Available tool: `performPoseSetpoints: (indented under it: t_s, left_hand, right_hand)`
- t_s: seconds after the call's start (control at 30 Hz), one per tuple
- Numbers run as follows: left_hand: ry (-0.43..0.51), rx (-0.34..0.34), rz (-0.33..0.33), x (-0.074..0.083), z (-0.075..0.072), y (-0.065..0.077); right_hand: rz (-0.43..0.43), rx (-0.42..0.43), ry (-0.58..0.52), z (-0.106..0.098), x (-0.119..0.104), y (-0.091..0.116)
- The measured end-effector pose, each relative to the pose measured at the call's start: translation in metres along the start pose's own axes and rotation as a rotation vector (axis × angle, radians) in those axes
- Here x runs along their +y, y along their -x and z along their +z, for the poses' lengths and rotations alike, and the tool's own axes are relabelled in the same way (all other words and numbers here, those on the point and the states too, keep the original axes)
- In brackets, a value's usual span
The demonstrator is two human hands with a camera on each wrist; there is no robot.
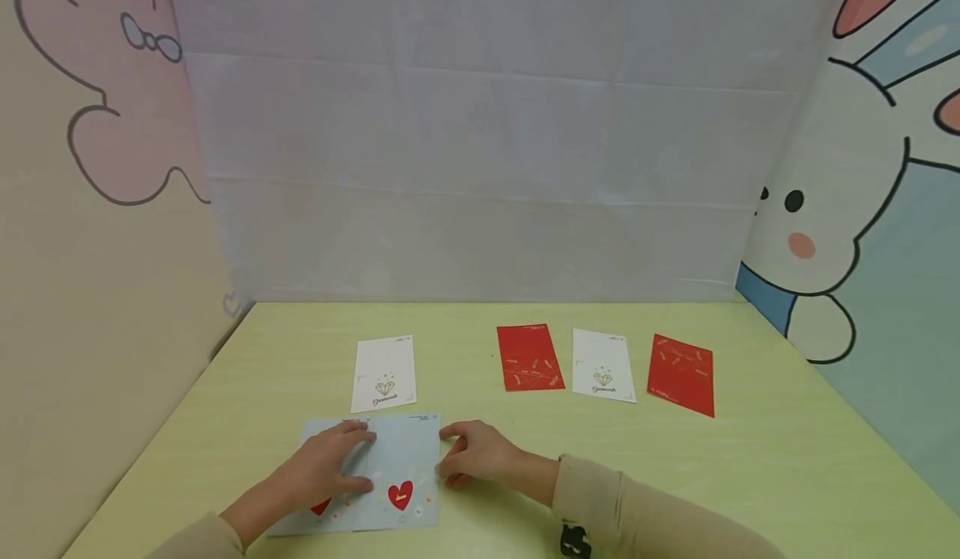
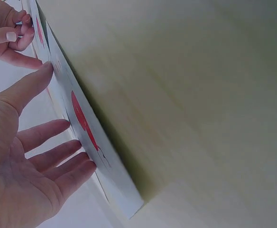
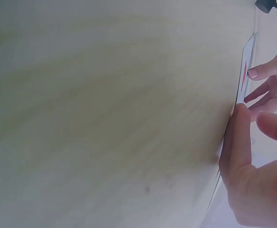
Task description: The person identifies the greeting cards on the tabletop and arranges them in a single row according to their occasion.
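Note:
Two light blue cards lie side by side at the table's near left, each with a red heart. My left hand (image 1: 318, 467) rests over the left card (image 1: 288, 523) with its fingers spread, covering much of it and part of its heart. Its fingertips and thumb reach onto the right card (image 1: 405, 451). In the left wrist view, the thumb and fingers meet the card (image 2: 122, 183) with a gap between them. My right hand (image 1: 476, 452) touches the right card's right edge with its fingertips, thumb apart from the fingers in the right wrist view.
Toward the back lie a white diamond-print card (image 1: 384, 363) on the left, then a red card (image 1: 529, 359), another white diamond-print card (image 1: 602, 363) and another red card (image 1: 684, 376) to the right. A white sheet (image 1: 487, 167) hangs behind the yellow-green table (image 1: 750, 492).

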State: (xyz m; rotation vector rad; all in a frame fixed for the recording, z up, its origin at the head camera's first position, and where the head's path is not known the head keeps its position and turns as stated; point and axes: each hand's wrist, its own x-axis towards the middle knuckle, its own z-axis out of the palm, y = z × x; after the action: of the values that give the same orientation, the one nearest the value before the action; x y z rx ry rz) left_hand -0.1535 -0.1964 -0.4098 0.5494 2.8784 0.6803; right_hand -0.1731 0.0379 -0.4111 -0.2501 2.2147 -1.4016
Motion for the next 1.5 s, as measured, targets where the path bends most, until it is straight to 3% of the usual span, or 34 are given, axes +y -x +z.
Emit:
performPoseSetpoints:
  t_s: [0.73,0.93,1.1,1.17,1.3,1.5]
  left_hand:
    - [-0.027,0.0,0.02,-0.002,0.001,0.0]
    - [-0.052,0.115,0.08,0.0,-0.002,-0.004]
    - [0.002,0.228,0.096,-0.002,-0.01,-0.016]
    - [0.046,0.25,0.082,-0.006,-0.012,-0.023]
    - [0.129,0.241,-0.012,-0.014,-0.016,-0.034]
    - [0.142,0.228,-0.112,-0.02,-0.021,-0.049]
  right_hand:
    - [0.007,-0.026,-0.033,-0.003,-0.003,-0.002]
    - [-0.039,0.019,-0.069,-0.016,-0.007,-0.008]
    - [-0.092,0.062,-0.118,-0.032,-0.01,-0.015]
    - [-0.094,0.08,-0.132,-0.038,-0.009,-0.02]
    - [-0.085,0.116,-0.162,-0.05,-0.007,-0.029]
    - [-0.073,0.17,-0.218,-0.068,-0.011,-0.04]
